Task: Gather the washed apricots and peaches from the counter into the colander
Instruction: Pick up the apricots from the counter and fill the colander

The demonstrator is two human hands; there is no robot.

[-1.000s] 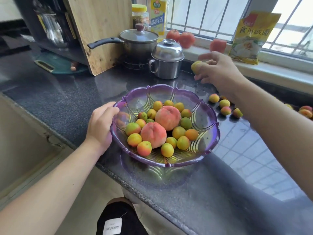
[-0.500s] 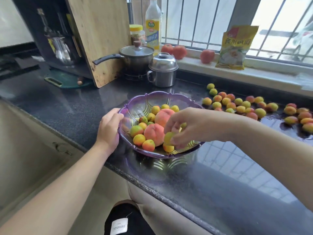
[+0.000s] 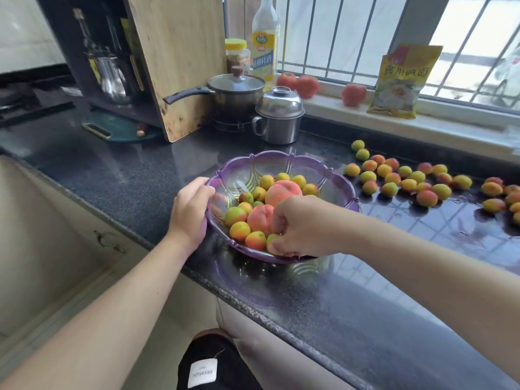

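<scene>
Behind the purple colander (image 3: 342, 190) stand a small steel pot with a domed lid (image 3: 278, 116) and a dark saucepan (image 3: 233, 92), with a wooden cutting board (image 3: 180, 60) leaning upright to their left. An oil bottle (image 3: 264, 38) and a jar with a yellow lid (image 3: 236, 53) are behind the saucepan. On the window sill lie three tomatoes (image 3: 354, 94) and a yellow packet (image 3: 402, 80). None of these stands between the hands and the fruit.

The colander sits on the dark wet counter (image 3: 126, 175), close to its front edge, and its open side faces up. It is round, so it has no clear long axis. Inside it are two peaches (image 3: 281, 190) and many small apricots (image 3: 239, 230). More loose apricots (image 3: 408, 181) lie on the counter to the right of the colander, spread in a band which runs left to right along the back wall.

The left hand (image 3: 190, 212) grips the left rim of the colander, with the fingers curled over the edge. The right hand (image 3: 304, 226) is low inside the near part of the colander, fingers bent downward and close around one greenish apricot (image 3: 272, 241). This apricot is under the fingertips, just beside the other fruit at the near rim. It cannot be told whether it already rests on the colander bottom.
</scene>
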